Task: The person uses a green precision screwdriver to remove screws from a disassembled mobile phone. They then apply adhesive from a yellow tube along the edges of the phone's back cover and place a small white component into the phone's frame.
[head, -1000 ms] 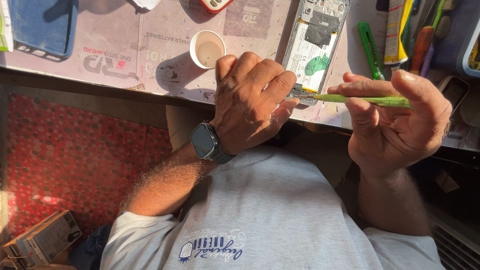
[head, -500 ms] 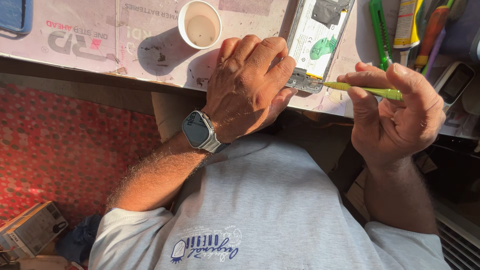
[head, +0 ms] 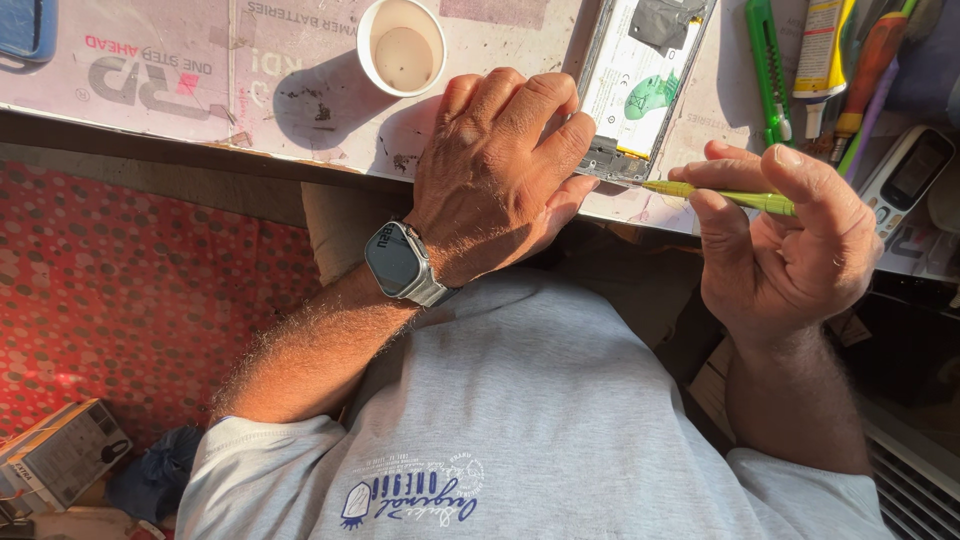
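An opened phone [head: 640,85] with its back off lies on the worktable [head: 300,120], showing a white battery and dark circuit parts. My left hand [head: 500,180], a smartwatch [head: 400,262] on its wrist, rests fingers-down on the phone's lower left edge and holds it in place. My right hand [head: 790,250] grips a thin yellow-green screwdriver [head: 725,195] nearly level, its tip touching the phone's bottom end.
A paper cup [head: 402,45] with pale liquid stands left of the phone. A green cutter [head: 768,70], a glue tube [head: 818,50], more tools and a small keypad phone [head: 905,180] lie at the right. A red patterned floor [head: 120,280] and a small box [head: 60,455] are below left.
The view has shifted, so the table's things sit further right and lower in frame. The screwdriver tip has come in from beside my left fingers to the phone's bottom end.
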